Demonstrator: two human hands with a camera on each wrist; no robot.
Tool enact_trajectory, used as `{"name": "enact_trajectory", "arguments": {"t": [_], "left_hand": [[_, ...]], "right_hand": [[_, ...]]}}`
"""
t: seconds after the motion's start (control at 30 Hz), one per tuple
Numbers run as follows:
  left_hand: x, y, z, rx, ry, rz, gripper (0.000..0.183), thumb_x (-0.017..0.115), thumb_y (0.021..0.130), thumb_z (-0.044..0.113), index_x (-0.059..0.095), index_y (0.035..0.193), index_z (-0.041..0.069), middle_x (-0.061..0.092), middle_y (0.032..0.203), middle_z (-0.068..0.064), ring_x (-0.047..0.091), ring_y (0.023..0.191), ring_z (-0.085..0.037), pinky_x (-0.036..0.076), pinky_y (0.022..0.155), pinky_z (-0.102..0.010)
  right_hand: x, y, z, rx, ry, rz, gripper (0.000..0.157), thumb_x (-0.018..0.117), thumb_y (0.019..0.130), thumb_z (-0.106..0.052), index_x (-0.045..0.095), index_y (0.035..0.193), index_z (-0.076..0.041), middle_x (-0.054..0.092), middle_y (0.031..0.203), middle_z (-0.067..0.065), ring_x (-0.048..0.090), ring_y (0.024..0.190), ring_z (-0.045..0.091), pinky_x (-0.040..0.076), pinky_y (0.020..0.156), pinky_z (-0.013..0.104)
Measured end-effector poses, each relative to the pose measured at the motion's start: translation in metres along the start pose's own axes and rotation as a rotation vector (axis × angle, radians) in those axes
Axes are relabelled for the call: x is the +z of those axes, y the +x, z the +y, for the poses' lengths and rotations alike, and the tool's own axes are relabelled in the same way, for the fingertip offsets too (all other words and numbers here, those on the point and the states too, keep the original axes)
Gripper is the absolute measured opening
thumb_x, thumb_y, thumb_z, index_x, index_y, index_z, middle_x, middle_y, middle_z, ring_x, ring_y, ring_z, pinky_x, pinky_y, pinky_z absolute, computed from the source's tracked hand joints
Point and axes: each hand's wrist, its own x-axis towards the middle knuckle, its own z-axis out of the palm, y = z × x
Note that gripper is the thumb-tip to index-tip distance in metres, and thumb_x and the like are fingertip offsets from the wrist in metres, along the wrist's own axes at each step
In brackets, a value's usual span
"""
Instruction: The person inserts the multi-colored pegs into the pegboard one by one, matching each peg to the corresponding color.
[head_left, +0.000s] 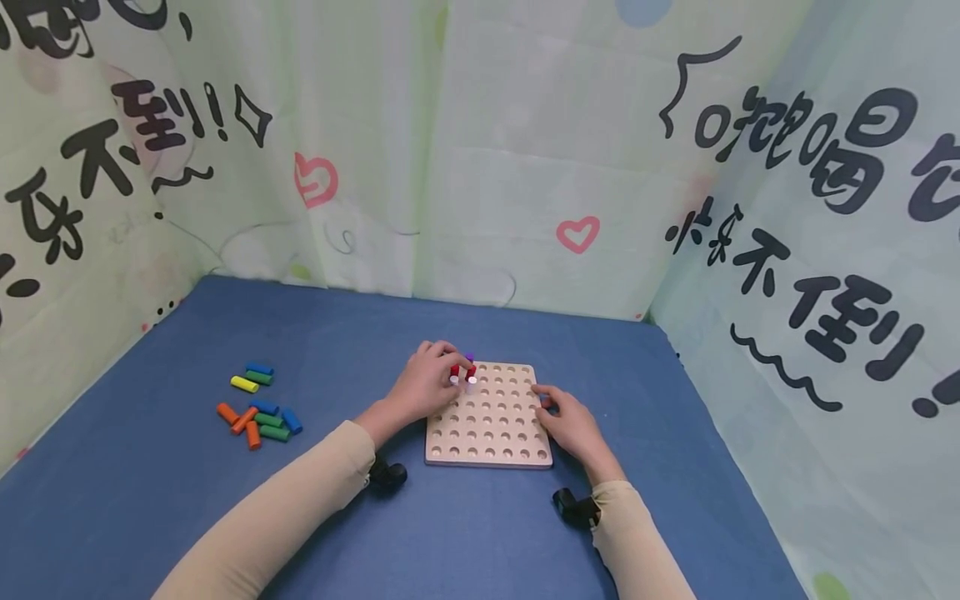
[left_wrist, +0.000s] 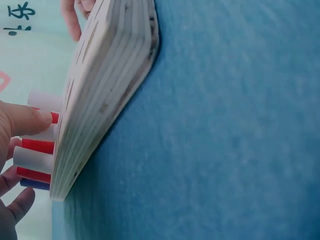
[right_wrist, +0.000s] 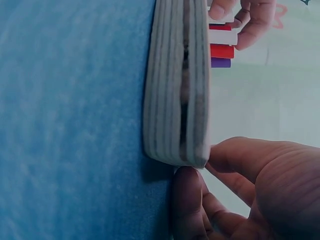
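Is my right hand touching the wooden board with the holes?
Touching. The right wrist view shows the right hand with its fingers against the edge of the wooden board, no gap showing at the corner.

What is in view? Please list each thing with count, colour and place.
Board: 1, light wood, on cloth
Yellow peg: 1, yellow, at left
Blue pegs: 3, blue, at left
Green pegs: 3, green, at left
Orange pegs: 3, orange, at left
White pegs: at least 2, white, on board
Red pegs: at least 2, red, on board
Purple pegs: at least 1, purple, on board
Cloth: 1, blue, under board
Sheets: count unclear, pale green, behind and at sides
Hearts: 2, pink, on sheets
Writing: several characters, black, on sheets
Devices: 2, black, at wrists
Sleeves: 2, beige, on forearms
Left hand: 1, bare, at standing pegs
Right hand: 1, bare, at board's right edge
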Motion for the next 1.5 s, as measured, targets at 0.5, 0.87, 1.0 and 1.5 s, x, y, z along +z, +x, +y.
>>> {"name": "enact_trajectory", "arguments": {"t": [0.5,0.87,1.0,1.5], "left_hand": [[-0.014,-0.017,-0.021,-0.121,-0.054,-0.005,0.05,0.081,0.089,0.016,0.064,0.136,0.019,0.054,0.141,-0.011,0.05,0.129,-0.032,0.046,0.108,-0.054],[-0.028,-0.032,-0.038,-0.114,0.012,-0.05,0.047,0.081,0.088,0.012,0.066,0.133,0.016,0.06,0.134,-0.011,0.054,0.124,-0.032,0.046,0.105,-0.055],[-0.037,-0.04,-0.043,-0.113,0.025,-0.064,0.043,0.08,0.089,0.011,0.068,0.13,0.015,0.061,0.132,-0.012,0.055,0.124,-0.034,0.046,0.105,-0.056],[-0.057,-0.065,-0.055,-0.136,0.073,-0.126,0.032,0.078,0.089,0.009,0.072,0.12,0.013,0.066,0.121,-0.01,0.06,0.117,-0.033,0.048,0.102,-0.056]], "right_hand": [[0.002,0.001,0.001,-0.007,-0.01,0.0,0.045,0.061,0.102,-0.016,0.058,0.146,-0.013,0.06,0.115,0.011,0.049,0.076,0.019,0.038,0.07,0.033],[0.002,0.0,0.001,-0.013,-0.021,0.009,0.045,0.061,0.102,-0.016,0.058,0.146,-0.012,0.062,0.118,0.012,0.051,0.078,0.019,0.041,0.076,0.036],[0.002,0.0,0.001,-0.015,-0.019,0.008,0.045,0.061,0.102,-0.016,0.058,0.146,-0.013,0.062,0.118,0.011,0.051,0.076,0.018,0.04,0.074,0.035],[0.001,0.0,0.0,-0.03,-0.014,-0.001,0.045,0.06,0.102,-0.016,0.057,0.146,-0.011,0.061,0.115,0.011,0.048,0.071,0.018,0.038,0.071,0.034]]}}
